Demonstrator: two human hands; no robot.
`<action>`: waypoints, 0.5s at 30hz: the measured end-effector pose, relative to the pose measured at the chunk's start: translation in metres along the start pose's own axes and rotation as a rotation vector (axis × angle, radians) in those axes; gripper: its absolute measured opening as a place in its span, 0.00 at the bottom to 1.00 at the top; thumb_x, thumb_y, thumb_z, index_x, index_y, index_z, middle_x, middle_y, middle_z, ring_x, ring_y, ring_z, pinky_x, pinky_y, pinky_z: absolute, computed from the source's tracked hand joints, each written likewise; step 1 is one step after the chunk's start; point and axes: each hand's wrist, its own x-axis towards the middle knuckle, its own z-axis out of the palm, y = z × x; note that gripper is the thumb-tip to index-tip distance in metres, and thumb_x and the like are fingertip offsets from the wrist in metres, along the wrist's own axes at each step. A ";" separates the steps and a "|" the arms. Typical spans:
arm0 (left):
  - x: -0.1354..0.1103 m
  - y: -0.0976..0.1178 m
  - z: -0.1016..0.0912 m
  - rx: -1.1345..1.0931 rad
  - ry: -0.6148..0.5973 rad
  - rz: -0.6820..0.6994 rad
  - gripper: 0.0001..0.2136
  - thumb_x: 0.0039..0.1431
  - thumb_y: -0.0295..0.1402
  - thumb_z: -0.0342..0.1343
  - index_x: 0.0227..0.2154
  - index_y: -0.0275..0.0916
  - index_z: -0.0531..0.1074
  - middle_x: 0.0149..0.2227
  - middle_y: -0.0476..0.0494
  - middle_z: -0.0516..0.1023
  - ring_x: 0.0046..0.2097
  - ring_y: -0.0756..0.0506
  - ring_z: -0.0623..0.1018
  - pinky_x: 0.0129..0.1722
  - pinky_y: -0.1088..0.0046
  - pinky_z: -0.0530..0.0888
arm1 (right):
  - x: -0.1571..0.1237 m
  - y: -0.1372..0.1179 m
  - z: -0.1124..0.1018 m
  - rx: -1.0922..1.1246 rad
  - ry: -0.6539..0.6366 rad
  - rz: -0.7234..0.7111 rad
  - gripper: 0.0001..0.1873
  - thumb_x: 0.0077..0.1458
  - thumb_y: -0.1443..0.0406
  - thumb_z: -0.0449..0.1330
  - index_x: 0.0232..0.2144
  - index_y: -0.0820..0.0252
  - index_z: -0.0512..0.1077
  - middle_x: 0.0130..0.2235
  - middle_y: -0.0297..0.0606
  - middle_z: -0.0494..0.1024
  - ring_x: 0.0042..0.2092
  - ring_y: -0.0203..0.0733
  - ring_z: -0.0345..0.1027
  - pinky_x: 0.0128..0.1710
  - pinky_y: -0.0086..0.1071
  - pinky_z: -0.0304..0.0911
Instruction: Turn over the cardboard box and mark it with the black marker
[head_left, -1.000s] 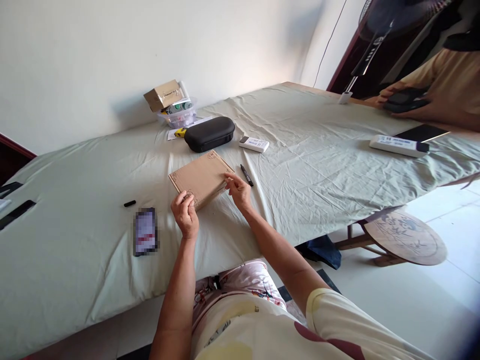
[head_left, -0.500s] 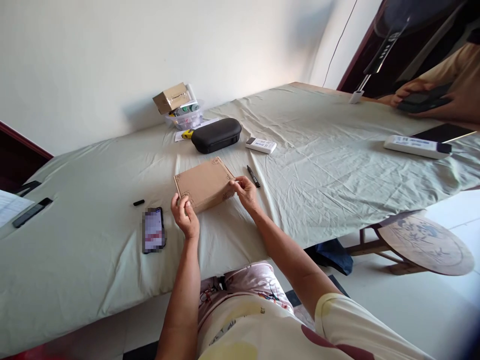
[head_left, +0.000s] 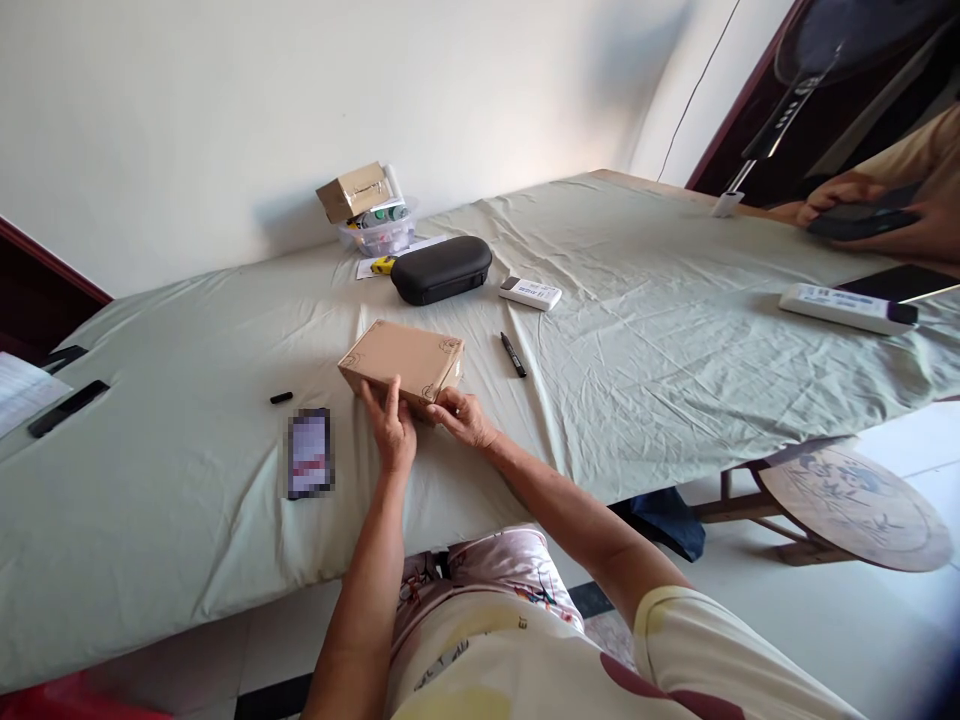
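Observation:
A flat brown cardboard box lies on the cloth-covered table in front of me. My left hand rests against the box's near side with its fingers stretched out. My right hand pinches the near right corner of the box. A black marker pen lies just right of the box, and its black cap sits to the left. A phone lies face up on the cloth left of my left hand.
Behind the box are a black zip case, a small white remote and a clear tub with a carton. At far right another person's hands hold a dark device beside a long white remote. A round stool stands below.
The box has turned and slid nearer to me. Both hands have shifted from its left and right corners to its near side, my left fingers now extended.

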 end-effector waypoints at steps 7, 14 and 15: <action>-0.006 0.011 0.001 -0.065 -0.085 0.079 0.24 0.74 0.46 0.49 0.65 0.41 0.72 0.76 0.33 0.56 0.77 0.34 0.59 0.75 0.52 0.60 | -0.002 0.002 0.003 -0.050 0.005 -0.103 0.25 0.68 0.44 0.57 0.31 0.57 0.73 0.25 0.34 0.76 0.26 0.35 0.64 0.28 0.29 0.62; -0.004 0.010 -0.004 -0.044 -0.106 0.127 0.28 0.72 0.51 0.50 0.67 0.40 0.68 0.75 0.29 0.55 0.76 0.33 0.58 0.74 0.50 0.61 | 0.001 0.001 -0.002 -0.053 -0.015 -0.155 0.24 0.70 0.47 0.55 0.34 0.59 0.76 0.28 0.37 0.80 0.28 0.36 0.70 0.31 0.29 0.66; -0.004 0.011 -0.004 -0.042 -0.107 0.132 0.29 0.72 0.52 0.50 0.67 0.40 0.67 0.75 0.29 0.55 0.76 0.32 0.58 0.73 0.50 0.62 | 0.001 0.002 -0.002 -0.067 -0.005 -0.165 0.24 0.70 0.47 0.55 0.34 0.59 0.76 0.27 0.36 0.79 0.28 0.36 0.69 0.30 0.28 0.65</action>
